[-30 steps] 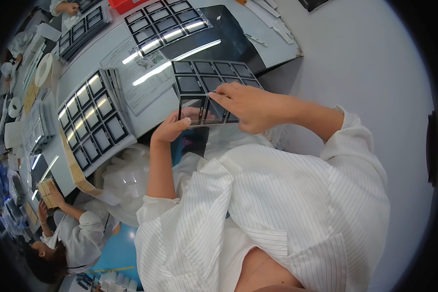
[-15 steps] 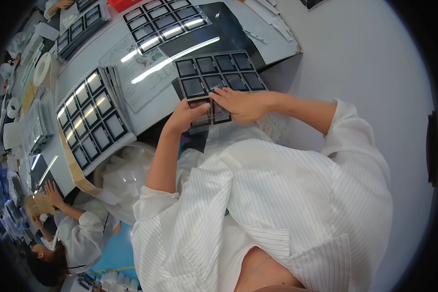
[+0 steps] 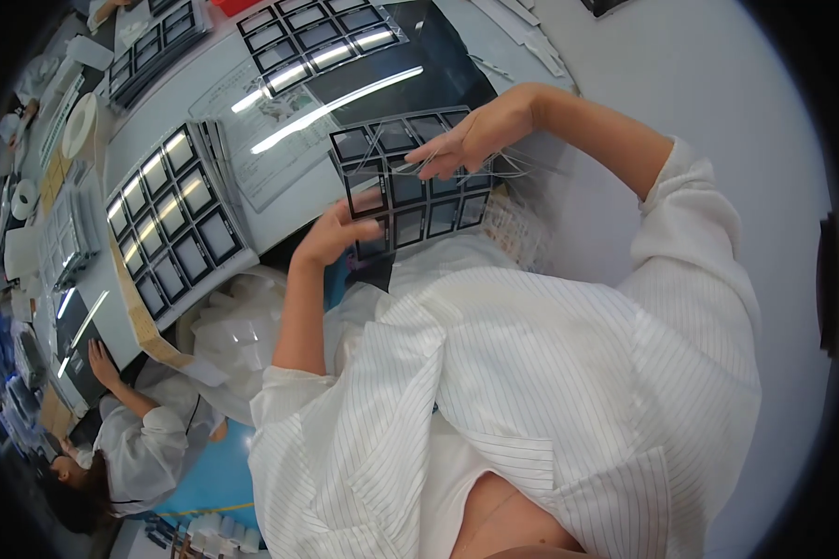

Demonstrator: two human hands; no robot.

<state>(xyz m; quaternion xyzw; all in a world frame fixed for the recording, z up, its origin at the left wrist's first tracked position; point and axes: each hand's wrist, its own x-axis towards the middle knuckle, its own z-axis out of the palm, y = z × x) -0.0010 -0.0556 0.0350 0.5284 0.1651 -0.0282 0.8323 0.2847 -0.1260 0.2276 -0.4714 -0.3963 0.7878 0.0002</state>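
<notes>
A black-framed panel (image 3: 408, 190) with rows of dark square windows lies at the table's near edge, partly overhanging toward my body. My left hand (image 3: 333, 233) grips its near left side, thumb on top and the other fingers partly hidden by the panel. Above its far right part is my right hand (image 3: 475, 140), fingers pressed together around thin clear strips (image 3: 515, 164) of what looks like film. The strips trail off to both sides, some across the panel. Parts of the panel are hidden under the right hand.
At left stands a stack of similar panels (image 3: 172, 224); another panel (image 3: 317, 42) lies at the far side. A printed sheet (image 3: 242, 140) rests on the white table, with white strips (image 3: 522, 33) at the far right. A co-worker (image 3: 144, 447) sits at lower left.
My right hand has lifted away from the near windows and moved far and to the right, with clear strips now showing at it. The panel's near part has tilted and shifted under my left hand.
</notes>
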